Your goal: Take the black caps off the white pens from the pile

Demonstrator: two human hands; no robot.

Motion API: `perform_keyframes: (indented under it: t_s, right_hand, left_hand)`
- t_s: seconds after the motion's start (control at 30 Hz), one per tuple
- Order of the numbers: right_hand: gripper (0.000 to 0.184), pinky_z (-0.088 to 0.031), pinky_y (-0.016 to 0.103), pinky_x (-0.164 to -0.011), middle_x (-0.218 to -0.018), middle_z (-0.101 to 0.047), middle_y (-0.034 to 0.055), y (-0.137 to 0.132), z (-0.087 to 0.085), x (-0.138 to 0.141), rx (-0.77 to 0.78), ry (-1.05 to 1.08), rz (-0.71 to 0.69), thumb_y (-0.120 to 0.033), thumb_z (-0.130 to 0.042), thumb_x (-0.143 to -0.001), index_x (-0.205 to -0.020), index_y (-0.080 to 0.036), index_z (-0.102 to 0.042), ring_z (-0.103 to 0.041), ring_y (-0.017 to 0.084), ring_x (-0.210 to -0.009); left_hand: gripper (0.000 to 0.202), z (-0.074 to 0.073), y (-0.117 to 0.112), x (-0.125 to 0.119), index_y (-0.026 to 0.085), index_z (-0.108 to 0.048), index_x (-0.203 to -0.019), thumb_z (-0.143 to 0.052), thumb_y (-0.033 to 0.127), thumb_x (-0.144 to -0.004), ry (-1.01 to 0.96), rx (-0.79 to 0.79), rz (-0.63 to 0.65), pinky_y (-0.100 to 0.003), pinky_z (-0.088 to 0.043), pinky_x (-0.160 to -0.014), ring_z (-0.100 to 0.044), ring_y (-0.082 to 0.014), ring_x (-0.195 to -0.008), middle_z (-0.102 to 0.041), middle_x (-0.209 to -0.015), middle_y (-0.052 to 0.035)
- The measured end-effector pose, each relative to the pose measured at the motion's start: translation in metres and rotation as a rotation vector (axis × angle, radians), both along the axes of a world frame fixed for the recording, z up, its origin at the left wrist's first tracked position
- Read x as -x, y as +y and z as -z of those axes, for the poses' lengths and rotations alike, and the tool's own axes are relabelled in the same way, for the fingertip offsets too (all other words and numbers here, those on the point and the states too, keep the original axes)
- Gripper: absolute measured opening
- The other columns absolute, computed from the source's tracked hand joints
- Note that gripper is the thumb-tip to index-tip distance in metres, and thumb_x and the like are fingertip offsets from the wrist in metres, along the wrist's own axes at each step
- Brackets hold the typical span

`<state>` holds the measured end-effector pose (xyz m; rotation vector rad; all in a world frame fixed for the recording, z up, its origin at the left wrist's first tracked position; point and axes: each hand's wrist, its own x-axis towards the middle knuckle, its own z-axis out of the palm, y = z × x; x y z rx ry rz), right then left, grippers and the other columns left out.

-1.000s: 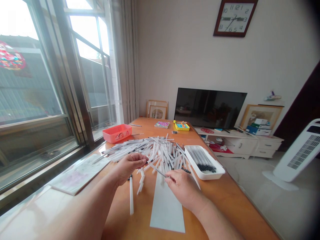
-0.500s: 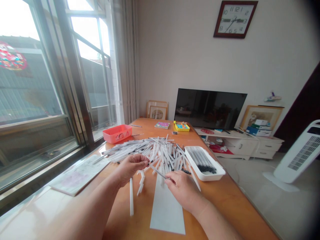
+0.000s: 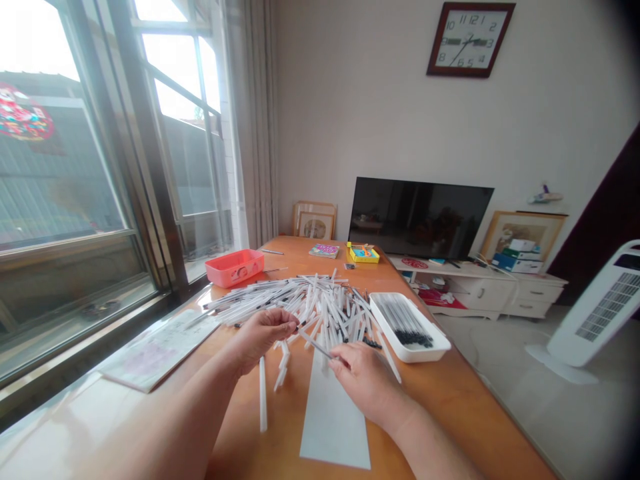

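In front of me my right hand is closed around one end of a slim translucent pen, which slants up and left over a sheet of white paper. My left hand pinches at the pen's far end, where a small black part shows between thumb and finger; its exact shape is too small to tell. Just beyond both hands spreads a big loose pile of white pen barrels, some with black ends. To the right, a white tray holds a row of clear pens with black ends.
A red plastic basket stands at the back left of the wooden table. Near the left edge lies a booklet. Farther back are a colourful book and a yellow box. Several barrels lie left of the paper.
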<state>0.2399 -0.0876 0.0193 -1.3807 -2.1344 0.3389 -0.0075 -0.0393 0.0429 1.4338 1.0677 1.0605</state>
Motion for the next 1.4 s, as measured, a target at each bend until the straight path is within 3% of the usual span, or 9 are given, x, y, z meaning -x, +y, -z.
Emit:
perform_keyframes:
  t_s: [0.27,0.83,0.97,1.23,1.4]
  right_hand:
    - [0.016,-0.04,0.025,-0.076,-0.089,-0.072,0.0022,-0.001,-0.002,0.002,0.012,-0.008,-0.006,-0.025,-0.056,-0.088,-0.091,-0.025,-0.072,-0.063,0.019,-0.088]
    - [0.016,-0.041,0.026,-0.075,-0.087,-0.071,0.0025,-0.002,-0.002,0.003,0.008,0.043,0.009,-0.023,-0.055,-0.087,-0.088,-0.024,-0.072,-0.062,0.019,-0.087]
    - [0.016,-0.041,0.027,-0.069,-0.081,-0.067,0.0023,0.003,0.004,0.004,0.108,0.218,0.02,-0.029,-0.055,-0.088,-0.093,-0.022,-0.068,-0.06,0.018,-0.078]
    - [0.023,-0.04,0.027,-0.068,-0.07,-0.062,-0.0001,0.003,0.001,0.007,0.523,0.747,-0.113,-0.04,-0.056,-0.088,-0.086,-0.017,-0.063,-0.051,0.014,-0.067]
    - [0.026,-0.037,0.027,-0.065,-0.069,-0.062,0.0002,0.002,-0.001,0.008,0.55,0.835,-0.13,-0.043,-0.06,-0.087,-0.084,-0.017,-0.063,-0.048,0.013,-0.064]
  left_hand:
    - [0.024,0.004,0.0,0.001,0.017,-0.072,-0.085,-0.074,0.039,-0.075,0.022,-0.012,0.041,-0.027,-0.035,-0.068,-0.05,-0.0139,-0.068,-0.062,-0.075,-0.0011]
    - [0.027,0.007,0.001,-0.004,0.017,-0.071,-0.085,-0.076,0.041,-0.073,0.032,-0.048,-0.003,-0.027,-0.037,-0.072,-0.053,-0.0152,-0.073,-0.065,-0.077,-0.0022]
    - [0.031,0.006,0.001,-0.004,0.017,-0.071,-0.087,-0.078,0.042,-0.071,0.005,-0.063,-0.016,-0.028,-0.04,-0.076,-0.055,-0.0171,-0.077,-0.066,-0.081,-0.0038]
    - [0.029,0.002,-0.001,-0.003,0.017,-0.072,-0.092,-0.08,0.037,-0.072,-0.117,-0.058,-0.009,-0.03,-0.042,-0.084,-0.058,-0.0181,-0.085,-0.068,-0.088,-0.005]
    - [0.032,-0.003,-0.004,-0.006,0.016,-0.073,-0.097,-0.077,0.039,-0.076,-0.227,-0.011,-0.005,-0.031,-0.044,-0.085,-0.06,-0.0184,-0.084,-0.07,-0.091,-0.008]
